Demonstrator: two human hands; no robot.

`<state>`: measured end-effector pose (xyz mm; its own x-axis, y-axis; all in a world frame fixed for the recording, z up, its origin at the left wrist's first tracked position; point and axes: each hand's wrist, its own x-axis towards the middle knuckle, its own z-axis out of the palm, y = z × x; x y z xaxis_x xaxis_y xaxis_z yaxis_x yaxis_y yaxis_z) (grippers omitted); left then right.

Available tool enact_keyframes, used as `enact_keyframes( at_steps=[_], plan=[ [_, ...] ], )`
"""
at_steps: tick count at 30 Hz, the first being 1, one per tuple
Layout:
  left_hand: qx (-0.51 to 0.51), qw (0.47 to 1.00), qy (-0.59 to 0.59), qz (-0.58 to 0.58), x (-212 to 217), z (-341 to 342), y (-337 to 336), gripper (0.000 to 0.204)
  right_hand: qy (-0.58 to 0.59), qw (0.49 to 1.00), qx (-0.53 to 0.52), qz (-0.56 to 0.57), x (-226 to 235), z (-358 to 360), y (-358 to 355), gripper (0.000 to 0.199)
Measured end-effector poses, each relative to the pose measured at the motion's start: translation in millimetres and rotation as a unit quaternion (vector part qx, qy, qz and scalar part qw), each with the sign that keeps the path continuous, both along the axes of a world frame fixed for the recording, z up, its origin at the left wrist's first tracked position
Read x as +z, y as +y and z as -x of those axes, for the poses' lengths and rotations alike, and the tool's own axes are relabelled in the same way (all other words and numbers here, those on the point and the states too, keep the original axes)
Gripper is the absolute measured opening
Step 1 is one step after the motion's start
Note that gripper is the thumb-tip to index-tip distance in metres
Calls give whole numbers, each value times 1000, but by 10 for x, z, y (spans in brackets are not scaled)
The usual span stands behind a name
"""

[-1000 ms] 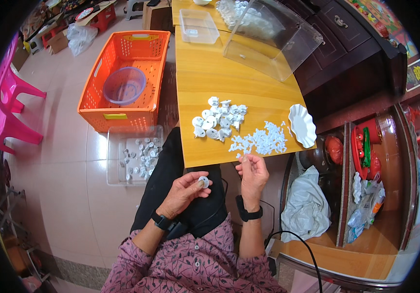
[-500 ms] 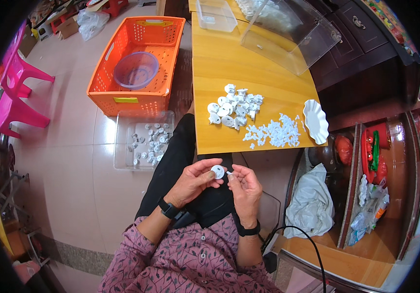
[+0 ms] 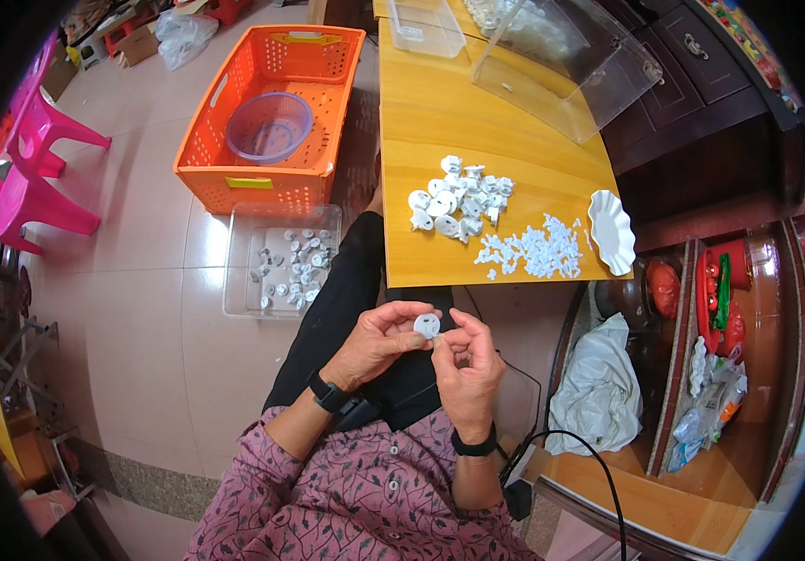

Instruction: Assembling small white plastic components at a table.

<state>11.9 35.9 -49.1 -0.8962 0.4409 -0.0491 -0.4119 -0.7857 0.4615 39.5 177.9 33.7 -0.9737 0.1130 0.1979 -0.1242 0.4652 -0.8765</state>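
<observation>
Above my lap, my left hand [image 3: 372, 348] is closed on the edge of a round white plastic piece [image 3: 427, 323] with dark slots in its face. My right hand [image 3: 471, 363] pinches at the lower right edge of that piece, thumb and forefinger together. The tiny white part between those fingertips is mostly hidden. On the table ahead lies a heap of similar white round pieces [image 3: 446, 206] with blocky backs. To their right spreads a scatter of small white plastic bits [image 3: 541, 249].
A white scalloped dish [image 3: 610, 232] stands at the table's [image 3: 440, 103] right edge. Left on the floor is a clear bin [image 3: 239, 280] of grey-white pieces, with an orange crate [image 3: 262, 192] holding a purple bowl [image 3: 270, 126] behind it. A black cable [image 3: 599, 463] runs at my right.
My right hand has brought its small white part leftward against the round piece, closing the gap between them. The round piece has tilted slightly. The whole view has shifted a little.
</observation>
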Motion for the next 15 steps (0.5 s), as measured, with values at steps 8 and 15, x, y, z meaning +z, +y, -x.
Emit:
enact_keyframes(
  at_steps=[8, 15],
  plan=[
    [1, 998, 16, 57, 18, -7, -9, 40, 35, 996, 7, -76, -42, 1, -14, 37],
    [7, 993, 50, 103, 6, -13, -23, 40, 31, 996, 11, -78, -45, 7, -24, 37]
  ],
)
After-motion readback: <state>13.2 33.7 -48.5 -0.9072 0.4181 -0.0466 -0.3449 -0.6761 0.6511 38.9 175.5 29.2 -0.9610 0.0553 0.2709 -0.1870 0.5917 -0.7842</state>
